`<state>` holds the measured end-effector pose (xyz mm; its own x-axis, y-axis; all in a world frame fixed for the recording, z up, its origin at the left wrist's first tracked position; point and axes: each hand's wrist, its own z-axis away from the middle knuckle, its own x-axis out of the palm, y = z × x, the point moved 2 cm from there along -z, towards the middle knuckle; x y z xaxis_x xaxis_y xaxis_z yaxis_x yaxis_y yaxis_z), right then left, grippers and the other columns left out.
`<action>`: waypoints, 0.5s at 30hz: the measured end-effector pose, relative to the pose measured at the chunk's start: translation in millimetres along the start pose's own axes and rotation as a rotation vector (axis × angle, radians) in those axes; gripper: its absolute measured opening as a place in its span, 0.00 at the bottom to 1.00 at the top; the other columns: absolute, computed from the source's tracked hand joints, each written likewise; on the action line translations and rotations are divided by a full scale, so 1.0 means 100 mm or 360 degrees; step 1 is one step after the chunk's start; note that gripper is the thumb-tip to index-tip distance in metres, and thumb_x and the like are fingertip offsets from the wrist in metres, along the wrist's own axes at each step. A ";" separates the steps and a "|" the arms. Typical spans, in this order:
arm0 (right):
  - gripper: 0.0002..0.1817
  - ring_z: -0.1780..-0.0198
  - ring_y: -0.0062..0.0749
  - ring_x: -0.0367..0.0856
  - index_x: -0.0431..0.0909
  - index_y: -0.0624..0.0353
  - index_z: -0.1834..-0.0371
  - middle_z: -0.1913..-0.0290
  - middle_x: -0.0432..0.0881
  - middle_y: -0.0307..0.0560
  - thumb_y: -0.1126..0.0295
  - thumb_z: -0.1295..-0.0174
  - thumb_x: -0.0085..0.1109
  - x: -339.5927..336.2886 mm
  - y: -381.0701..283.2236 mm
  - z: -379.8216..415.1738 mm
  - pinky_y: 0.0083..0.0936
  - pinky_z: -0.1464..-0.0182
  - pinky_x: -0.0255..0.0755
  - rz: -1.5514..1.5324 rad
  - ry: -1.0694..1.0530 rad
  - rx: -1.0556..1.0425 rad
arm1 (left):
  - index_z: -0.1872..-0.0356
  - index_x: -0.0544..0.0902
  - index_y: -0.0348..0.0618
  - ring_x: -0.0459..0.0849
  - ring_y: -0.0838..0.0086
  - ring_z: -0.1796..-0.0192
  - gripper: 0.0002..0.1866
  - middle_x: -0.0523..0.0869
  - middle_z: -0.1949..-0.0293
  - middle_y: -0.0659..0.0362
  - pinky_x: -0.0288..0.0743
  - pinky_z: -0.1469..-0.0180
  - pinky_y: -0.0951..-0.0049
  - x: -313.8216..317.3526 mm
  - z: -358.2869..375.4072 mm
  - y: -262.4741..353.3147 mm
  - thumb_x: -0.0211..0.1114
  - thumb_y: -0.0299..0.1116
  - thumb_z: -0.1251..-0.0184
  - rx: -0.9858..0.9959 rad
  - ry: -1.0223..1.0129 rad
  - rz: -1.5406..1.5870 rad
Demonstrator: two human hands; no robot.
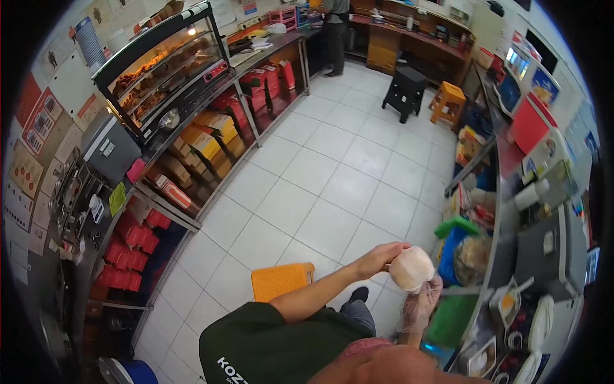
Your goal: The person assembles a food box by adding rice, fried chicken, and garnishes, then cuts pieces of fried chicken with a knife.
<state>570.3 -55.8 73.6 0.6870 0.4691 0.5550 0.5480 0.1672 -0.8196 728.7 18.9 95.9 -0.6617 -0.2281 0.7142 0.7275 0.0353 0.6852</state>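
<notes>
A round, pale item (411,269), which looks like bread or a wrap, is held up in front of the body at the lower right. My left hand (382,258) is closed on its left edge, bare. My right hand (425,302), in a clear plastic glove, grips it from the lower right side. The fingers of both hands are partly hidden behind the item.
An orange stool (278,281) stands on the tiles at the left. The right counter holds a grey box (540,256) and food trays (508,304). A heated display case (163,70) is at upper left. Another person (336,35) stands far back.
</notes>
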 end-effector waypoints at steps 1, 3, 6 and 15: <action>0.13 0.55 0.27 0.77 0.69 0.60 0.54 0.56 0.77 0.45 0.73 0.39 0.58 0.03 0.20 -0.16 0.27 0.50 0.72 -0.0012 -0.0015 0.0009 | 0.40 0.68 0.35 0.78 0.72 0.47 0.24 0.79 0.49 0.54 0.72 0.46 0.73 -0.15 -0.11 0.07 0.54 0.42 0.30 0.0014 0.0015 -0.0007; 0.12 0.59 0.24 0.75 0.69 0.60 0.54 0.59 0.76 0.42 0.76 0.39 0.58 0.12 0.58 -0.56 0.24 0.54 0.71 0.0179 -0.0195 -0.0104 | 0.43 0.71 0.35 0.77 0.75 0.49 0.26 0.79 0.52 0.56 0.72 0.47 0.74 -0.49 -0.42 0.27 0.61 0.44 0.35 0.0252 0.0018 -0.0697; 0.12 0.59 0.21 0.72 0.69 0.60 0.55 0.60 0.73 0.39 0.80 0.40 0.57 0.32 1.06 -1.31 0.19 0.54 0.67 0.0413 -0.0152 -0.0156 | 0.47 0.73 0.36 0.77 0.78 0.51 0.26 0.80 0.54 0.58 0.72 0.49 0.75 -1.00 -1.01 0.59 0.66 0.45 0.38 0.0134 0.0137 -0.0612; 0.13 0.63 0.37 0.75 0.70 0.62 0.63 0.64 0.75 0.51 0.85 0.53 0.52 2.37 2.41 -4.14 0.31 0.60 0.68 0.1466 -0.1073 -0.0935 | 0.47 0.75 0.37 0.80 0.75 0.53 0.24 0.80 0.52 0.58 0.75 0.52 0.74 -2.96 -2.35 2.58 0.67 0.42 0.39 0.0418 0.0862 -0.0394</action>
<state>1063.1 -263.4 66.4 0.6409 0.5798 -0.5030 0.2475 -0.7764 -0.5796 1154.6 -133.5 27.9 -0.5690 -0.7158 0.4048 0.4510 0.1399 0.8815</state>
